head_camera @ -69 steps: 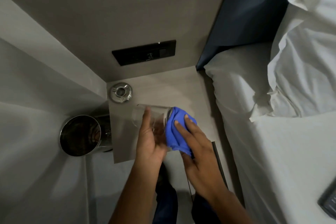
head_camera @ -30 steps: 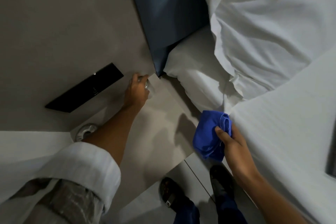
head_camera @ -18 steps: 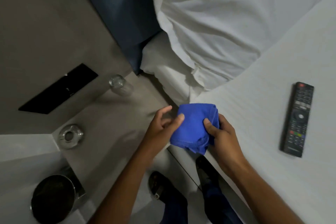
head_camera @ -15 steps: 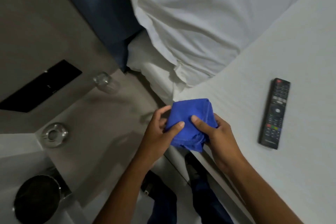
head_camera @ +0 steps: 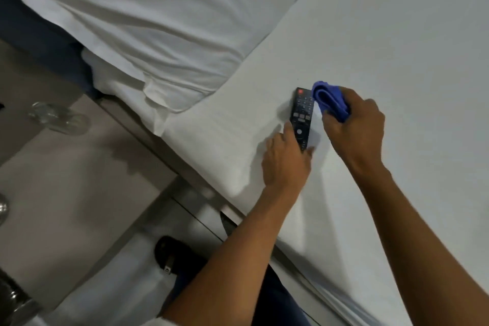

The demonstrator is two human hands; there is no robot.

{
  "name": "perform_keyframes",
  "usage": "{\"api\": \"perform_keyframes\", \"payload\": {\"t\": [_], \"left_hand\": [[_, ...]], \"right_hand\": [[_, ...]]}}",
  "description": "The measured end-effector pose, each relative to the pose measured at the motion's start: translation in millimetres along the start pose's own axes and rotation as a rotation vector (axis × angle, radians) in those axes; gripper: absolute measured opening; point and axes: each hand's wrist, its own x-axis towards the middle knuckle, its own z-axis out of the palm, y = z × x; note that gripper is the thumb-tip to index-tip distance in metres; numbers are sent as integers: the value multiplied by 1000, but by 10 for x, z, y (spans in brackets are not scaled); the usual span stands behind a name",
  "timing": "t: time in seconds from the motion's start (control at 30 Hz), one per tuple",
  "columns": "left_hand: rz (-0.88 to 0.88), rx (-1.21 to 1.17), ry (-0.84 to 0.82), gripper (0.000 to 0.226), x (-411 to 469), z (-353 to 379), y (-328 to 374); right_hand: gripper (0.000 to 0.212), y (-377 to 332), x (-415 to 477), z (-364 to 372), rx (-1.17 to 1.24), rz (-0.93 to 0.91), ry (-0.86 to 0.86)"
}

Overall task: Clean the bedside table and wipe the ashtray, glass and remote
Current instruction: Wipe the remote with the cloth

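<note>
Head view: the remote lies buttons-up on the bed sheet, its near end pinned by the fingers of the left hand, apparently to steady it. A blue cloth is bunched in the clenched right hand beside the remote's far end, seemingly for wiping. The glass stands on the bedside table, well left of the remote.

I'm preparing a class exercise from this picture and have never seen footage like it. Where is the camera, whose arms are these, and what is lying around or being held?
No machine here: a person wears a camera on the head, looking down at their own bare arms. The left hand grips the black remote, which lies on the white bed. The right hand holds a bunched blue cloth beside the remote's top end. At left, a drinking glass stands on the bedside table, next to a pillow.
</note>
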Motion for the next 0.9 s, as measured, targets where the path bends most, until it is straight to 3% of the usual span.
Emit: {"api": "perform_keyframes", "payload": {"t": [0.1,0.17,0.23,0.33,0.43,0.5,0.63,0.8,0.9], "left_hand": [[-69,58,3,86,90,228,94],[-139,-56,-11,75,132,199,54],[-187,-303,-42,61,110,82,-66],[-236,-849,-180,58,-70,-278,-329],[-248,-1063,-226,43,-268,-697,-644],[-353,-1199,-228,54,-374,-923,-907],[-423,-1389,-155,54,-564,-1256,-1316],[-415,-1623,-37,36,-874,-1608,-1560],[-437,-1698,85,38,-971,-1678,-1716]], "right_hand": [[45,165,116,116,-59,-75,-70],[42,211,138,181,-68,-106,-98],[46,241,153,231,-42,-127,-110],[55,162,142,307,6,-166,-187],[55,-151,33,445,128,-224,-311],[56,-419,-78,542,179,-274,-311],[59,-1010,-278,699,283,-379,-200],[61,-1794,-769,1085,183,-632,-626],[64,-2037,-1078,1246,220,-603,-685]]}}
